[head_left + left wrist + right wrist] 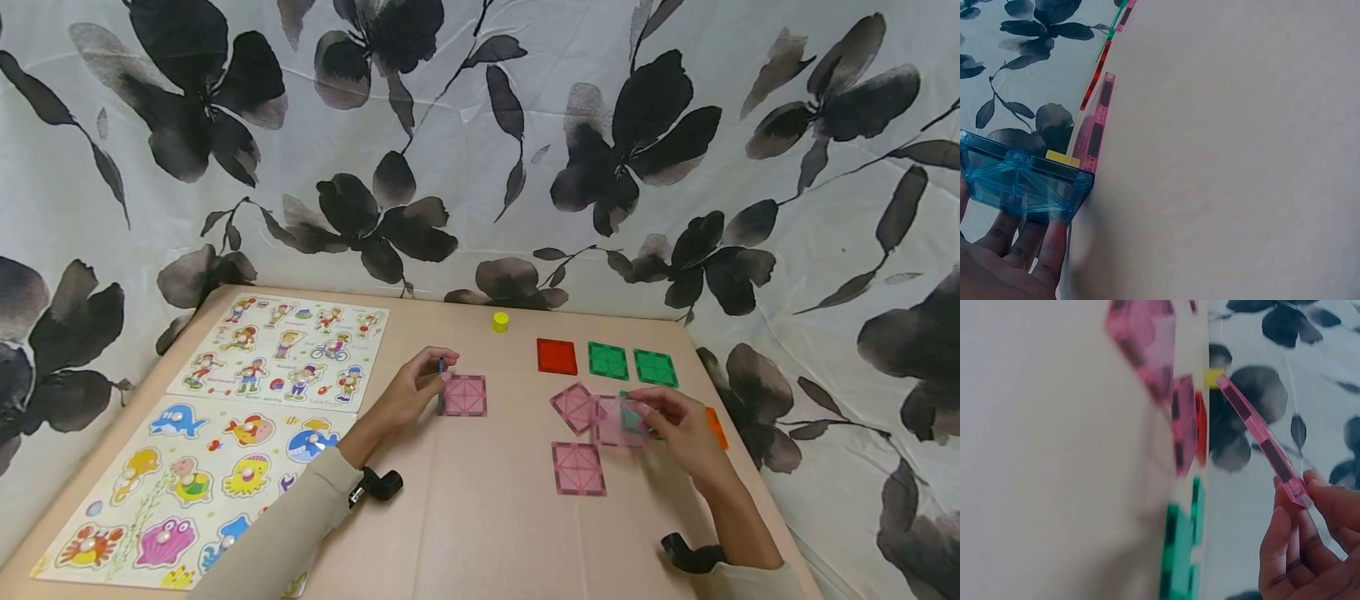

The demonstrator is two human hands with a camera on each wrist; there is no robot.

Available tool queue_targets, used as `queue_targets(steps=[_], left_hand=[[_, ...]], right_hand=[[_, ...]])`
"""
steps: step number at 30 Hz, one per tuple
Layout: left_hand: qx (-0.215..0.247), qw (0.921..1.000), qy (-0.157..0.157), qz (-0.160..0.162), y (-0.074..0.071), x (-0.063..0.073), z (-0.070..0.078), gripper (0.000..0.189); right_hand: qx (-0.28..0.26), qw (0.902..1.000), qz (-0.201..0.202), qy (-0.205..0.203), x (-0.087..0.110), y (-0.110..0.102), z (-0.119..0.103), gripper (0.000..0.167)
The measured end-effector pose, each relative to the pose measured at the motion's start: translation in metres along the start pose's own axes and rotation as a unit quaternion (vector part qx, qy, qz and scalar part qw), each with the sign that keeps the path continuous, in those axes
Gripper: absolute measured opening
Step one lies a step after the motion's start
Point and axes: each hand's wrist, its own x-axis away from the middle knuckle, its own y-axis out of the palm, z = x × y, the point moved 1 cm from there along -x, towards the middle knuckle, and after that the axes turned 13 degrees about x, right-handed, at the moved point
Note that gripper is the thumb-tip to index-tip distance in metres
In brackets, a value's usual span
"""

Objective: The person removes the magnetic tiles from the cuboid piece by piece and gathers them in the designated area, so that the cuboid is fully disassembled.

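Note:
My left hand [401, 396] grips a blue magnetic tile [1025, 184], standing on edge at the left side of a flat pink tile [467, 396]. In the left wrist view the fingers lie beneath the blue tile. My right hand [682, 429] pinches another pink magnetic tile [1263, 440] by one edge, above the table. Through and beside this tile some green shows in the head view, probably a green tile, partly hidden by the fingers. Left of the right hand lie a turned pink tile [574, 407] and, nearer the front, a further pink tile [578, 469].
Behind the right hand lie a red tile [557, 357] and two green tiles [607, 361]. An orange piece [717, 427] is partly hidden at the right edge. A small yellow cylinder [500, 322] stands at the back. Two picture boards [281, 346] cover the table's left side.

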Motion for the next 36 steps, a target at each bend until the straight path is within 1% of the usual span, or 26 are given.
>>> queue_targets(steps=[6,9,13,17,20,23,26,30,33,36], left_hand=[[-0.003,1.0000,0.000,-0.001,-0.001,0.001,-0.001,0.036],[-0.002,1.0000,-0.004,-0.002,-0.001,0.001,-0.001,0.037],[0.000,0.9999,-0.010,-0.003,-0.001,0.001,0.000,0.038],[-0.005,0.9999,-0.012,-0.001,-0.001,0.002,0.000,0.037],[-0.009,0.9999,-0.013,0.000,-0.002,0.002,0.000,0.036],[-0.023,0.9996,-0.015,-0.001,-0.002,0.003,0.003,0.036],[-0.046,0.9988,-0.016,0.004,-0.003,0.004,0.007,0.037],[-0.083,0.9963,-0.018,0.013,-0.004,0.006,0.011,0.039],[-0.124,0.9921,-0.011,0.019,-0.006,0.007,0.014,0.041],[-0.160,0.9868,-0.004,0.026,-0.007,0.007,0.018,0.041]], right_hand=[[0.015,0.9985,-0.017,0.050,0.018,-0.011,0.028,0.034],[0.010,0.9967,-0.028,0.076,0.026,-0.014,0.040,0.035],[-0.006,0.9948,-0.039,0.094,0.033,-0.015,0.050,0.035],[-0.016,0.9926,-0.049,0.110,0.037,-0.013,0.057,0.035],[0.004,0.9900,-0.056,0.129,0.038,-0.009,0.060,0.036],[0.051,0.9869,-0.058,0.141,0.040,-0.006,0.060,0.037],[0.108,0.9845,-0.041,0.132,0.040,-0.005,0.056,0.038],[0.183,0.9776,-0.007,0.104,0.041,-0.005,0.047,0.036],[0.206,0.9752,0.011,0.080,0.039,-0.002,0.034,0.035],[0.203,0.9780,0.021,0.043,0.032,0.005,0.019,0.033]])
